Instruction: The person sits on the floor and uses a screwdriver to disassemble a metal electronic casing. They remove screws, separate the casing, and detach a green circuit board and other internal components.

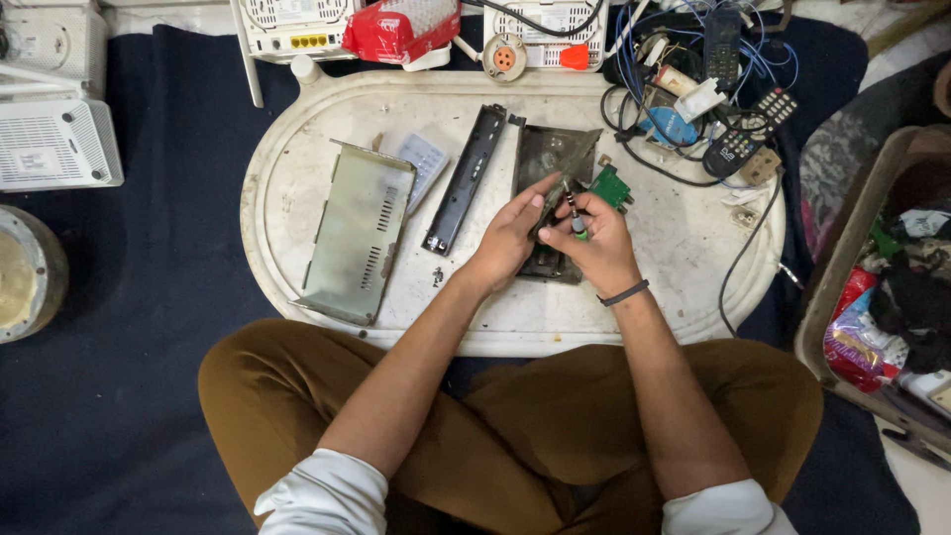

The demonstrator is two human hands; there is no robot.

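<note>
My right hand (594,238) grips a small screwdriver (574,213) with a green handle, its tip pointing up toward the dark metal chassis tray (551,154) on the white oval board (297,198). My left hand (513,233) rests on the chassis, fingers pinched near the screwdriver's tip; what it pinches is too small to tell. A green circuit board (611,186) sticks out just right of my hands. A black wristband sits on my right wrist.
A grey vented metal cover (357,233) lies left, a black front strip (464,180) beside it. Remotes and tangled cables (723,89) crowd the upper right. White router boxes (54,144) sit far left, a bin of clutter (892,297) right.
</note>
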